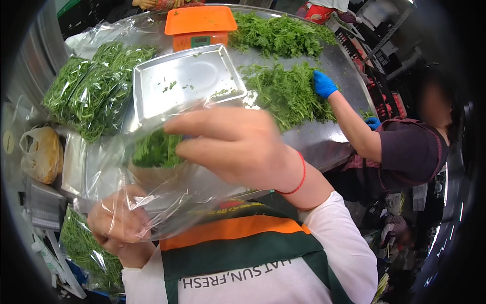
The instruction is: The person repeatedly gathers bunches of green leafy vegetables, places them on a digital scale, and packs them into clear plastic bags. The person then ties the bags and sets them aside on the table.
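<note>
A clear plastic bag [167, 212] spans the space between my two hands in front of the apron. My right hand [235, 144], blurred and with a red cord at the wrist, pinches the bag's upper edge. Fingers curled, my left hand [119, 218] grips its lower left part and shows through the film. Leafy greens [155, 150] appear behind or within the film; I cannot tell which. Beyond my right hand lies a metal tray [182, 79] with scattered leaf bits. A stack of flat clear bags [74, 163] is left of the held bag.
Bagged greens [95, 87] are piled at left, with another bagged bunch [83, 243] lower down. An orange scale [201, 24] stands behind the tray. A blue-gloved co-worker's hand [324, 84] touches loose greens [288, 95] on the metal table [303, 140]. More greens [281, 34] lie farther back.
</note>
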### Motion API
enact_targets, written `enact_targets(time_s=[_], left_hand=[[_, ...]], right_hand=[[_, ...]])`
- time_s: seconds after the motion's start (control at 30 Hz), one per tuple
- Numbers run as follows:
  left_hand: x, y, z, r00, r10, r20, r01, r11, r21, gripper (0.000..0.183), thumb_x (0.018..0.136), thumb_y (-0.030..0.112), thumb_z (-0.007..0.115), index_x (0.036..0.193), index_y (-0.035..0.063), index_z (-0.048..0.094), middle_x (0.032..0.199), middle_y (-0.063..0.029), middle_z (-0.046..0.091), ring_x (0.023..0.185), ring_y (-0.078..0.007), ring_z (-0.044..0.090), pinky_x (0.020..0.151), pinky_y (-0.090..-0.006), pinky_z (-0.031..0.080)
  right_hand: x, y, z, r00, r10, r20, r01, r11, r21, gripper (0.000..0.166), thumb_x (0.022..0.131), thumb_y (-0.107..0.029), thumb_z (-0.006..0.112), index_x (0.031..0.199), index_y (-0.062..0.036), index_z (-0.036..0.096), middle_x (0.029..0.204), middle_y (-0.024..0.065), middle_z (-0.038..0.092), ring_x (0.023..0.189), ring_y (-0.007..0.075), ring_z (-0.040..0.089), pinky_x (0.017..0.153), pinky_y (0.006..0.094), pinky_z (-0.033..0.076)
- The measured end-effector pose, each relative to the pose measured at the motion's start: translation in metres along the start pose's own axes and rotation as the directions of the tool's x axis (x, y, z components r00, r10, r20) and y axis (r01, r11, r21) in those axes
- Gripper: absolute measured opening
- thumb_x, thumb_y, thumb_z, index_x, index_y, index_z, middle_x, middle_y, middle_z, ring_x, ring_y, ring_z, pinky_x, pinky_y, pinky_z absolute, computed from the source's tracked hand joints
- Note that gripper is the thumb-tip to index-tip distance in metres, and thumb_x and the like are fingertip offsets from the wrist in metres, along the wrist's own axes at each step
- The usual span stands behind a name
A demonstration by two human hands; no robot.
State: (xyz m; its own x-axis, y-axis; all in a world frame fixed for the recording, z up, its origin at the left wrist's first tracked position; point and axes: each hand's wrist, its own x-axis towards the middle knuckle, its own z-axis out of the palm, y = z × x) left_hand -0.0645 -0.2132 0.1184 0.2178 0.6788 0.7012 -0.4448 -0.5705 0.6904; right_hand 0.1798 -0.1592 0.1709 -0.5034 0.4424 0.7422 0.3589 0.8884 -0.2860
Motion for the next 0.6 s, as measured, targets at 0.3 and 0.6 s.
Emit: enact_targets(time_s=[0.3, 0.6], left_hand=[[-0.009, -0.027, -0.013, 0.807, -0.483, -0.339, 0.399, 0.870, -0.290, 0.033, 0.099, 0.025, 0.047, 0.087, -0.0028, 0.061, 0.076, -0.0140, 0.062, 0.062, -0.0197, 0.055, 0.061, -0.0324, 0.047], [0.005, -0.030, -0.029, 0.777, -0.527, -0.344, 0.420, 0.841, -0.341, 0.032, 0.099, 0.026, 0.048, 0.091, -0.0024, 0.061, 0.076, -0.0120, 0.062, 0.065, -0.0205, 0.059, 0.063, -0.0326, 0.048]], right_hand=[[0.000, 0.026, -0.089, 0.798, 0.049, -0.601, -0.051, 0.999, 0.013, 0.015, 0.088, 0.002, 0.052, 0.101, -0.0007, 0.059, 0.099, 0.0122, 0.066, 0.083, 0.0199, 0.065, 0.069, 0.0306, 0.055], [-0.179, 0.057, -0.102, 0.159, 0.923, 0.351, -0.686, 0.359, -0.633, 0.041, 0.078, -0.010, 0.072, 0.116, 0.0022, 0.060, 0.114, 0.0186, 0.064, 0.099, 0.0273, 0.065, 0.083, 0.0366, 0.052]])
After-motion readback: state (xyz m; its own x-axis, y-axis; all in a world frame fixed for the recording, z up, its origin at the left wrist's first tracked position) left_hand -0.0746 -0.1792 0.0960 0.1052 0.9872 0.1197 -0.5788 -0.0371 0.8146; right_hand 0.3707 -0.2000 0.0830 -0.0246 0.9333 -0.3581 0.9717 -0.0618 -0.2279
